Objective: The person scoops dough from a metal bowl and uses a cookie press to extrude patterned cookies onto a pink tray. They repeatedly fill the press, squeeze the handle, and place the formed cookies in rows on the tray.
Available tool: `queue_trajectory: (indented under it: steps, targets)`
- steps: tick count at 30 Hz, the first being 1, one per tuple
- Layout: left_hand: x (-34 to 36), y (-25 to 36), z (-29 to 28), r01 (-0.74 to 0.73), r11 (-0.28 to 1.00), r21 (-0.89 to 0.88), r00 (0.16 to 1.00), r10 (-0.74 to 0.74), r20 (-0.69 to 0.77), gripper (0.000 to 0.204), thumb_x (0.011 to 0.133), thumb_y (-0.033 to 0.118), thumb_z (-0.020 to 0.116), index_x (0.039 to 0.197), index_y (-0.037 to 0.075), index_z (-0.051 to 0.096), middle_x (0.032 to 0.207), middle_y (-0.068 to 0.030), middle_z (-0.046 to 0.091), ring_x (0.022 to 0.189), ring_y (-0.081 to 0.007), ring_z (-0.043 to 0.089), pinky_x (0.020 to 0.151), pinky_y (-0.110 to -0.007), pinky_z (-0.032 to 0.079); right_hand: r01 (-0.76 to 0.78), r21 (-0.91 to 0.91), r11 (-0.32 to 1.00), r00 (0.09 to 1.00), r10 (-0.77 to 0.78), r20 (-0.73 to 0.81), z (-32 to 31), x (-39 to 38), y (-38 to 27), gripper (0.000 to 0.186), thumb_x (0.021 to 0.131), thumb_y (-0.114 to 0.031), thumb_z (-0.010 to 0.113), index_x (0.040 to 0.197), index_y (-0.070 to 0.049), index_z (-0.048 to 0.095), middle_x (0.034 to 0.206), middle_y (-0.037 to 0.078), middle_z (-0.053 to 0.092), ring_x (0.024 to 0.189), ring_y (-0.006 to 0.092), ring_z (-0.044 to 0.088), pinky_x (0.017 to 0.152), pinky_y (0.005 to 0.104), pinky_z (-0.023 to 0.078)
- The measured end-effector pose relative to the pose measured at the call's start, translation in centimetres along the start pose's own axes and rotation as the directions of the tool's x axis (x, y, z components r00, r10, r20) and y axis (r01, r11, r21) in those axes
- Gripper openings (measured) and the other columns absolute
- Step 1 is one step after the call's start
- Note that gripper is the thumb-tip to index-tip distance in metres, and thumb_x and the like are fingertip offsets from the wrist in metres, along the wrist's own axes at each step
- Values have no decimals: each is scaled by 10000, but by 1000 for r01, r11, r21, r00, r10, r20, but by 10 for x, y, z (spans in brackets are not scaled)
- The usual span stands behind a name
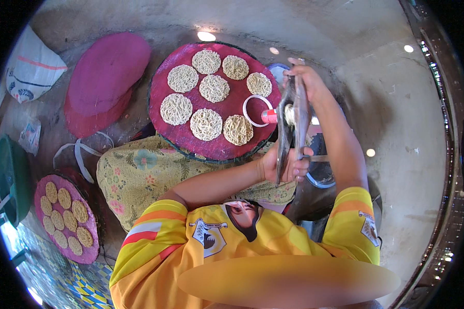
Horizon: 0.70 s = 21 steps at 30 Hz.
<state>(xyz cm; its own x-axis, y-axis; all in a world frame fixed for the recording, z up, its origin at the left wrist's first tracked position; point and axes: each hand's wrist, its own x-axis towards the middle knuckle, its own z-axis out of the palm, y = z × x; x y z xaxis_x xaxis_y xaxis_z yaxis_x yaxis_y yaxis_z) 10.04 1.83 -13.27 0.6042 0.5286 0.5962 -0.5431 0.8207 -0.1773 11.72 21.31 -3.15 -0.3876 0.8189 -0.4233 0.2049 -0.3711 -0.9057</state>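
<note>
From where I stand, the person's right hand [307, 80] grips the upper end of a two-barred press [302, 121], while the left hand [290, 167] wraps its fingers round the lower end. Pale dough shows between the bars, and a red cylinder [269, 116] juts sideways over a white ring [245, 111] on a round magenta board [157, 110]. Eight pale noodle discs [214, 88] lie spread across that board. Over on the person's left, browner discs [57, 220] cover a smaller pink board [90, 252], near a green basin [14, 180].
</note>
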Motion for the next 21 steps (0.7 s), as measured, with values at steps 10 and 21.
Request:
queue_trajectory:
  steps: [10,21]
  targets:
    - [15,15,15,-103,980,-169,994,97,-42,285,816,391,415,805,118,496,648,13,407,623,-155,408,646,-306,347,-179,-364,914,983,149,-109,14,41,-3,736,616,-74,655,1286,-32,354,580,94,499,480,202,494,444,322,398]
    - [-3,34,22,-152,983,-99,938,111,-328,462,808,534,319,718,107,470,593,-13,406,539,-176,385,560,-315,329,-44,-322,946,999,44,-7,40,56,-2,701,656,-77,659,1291,-77,364,541,64,490,461,180,477,451,312,407]
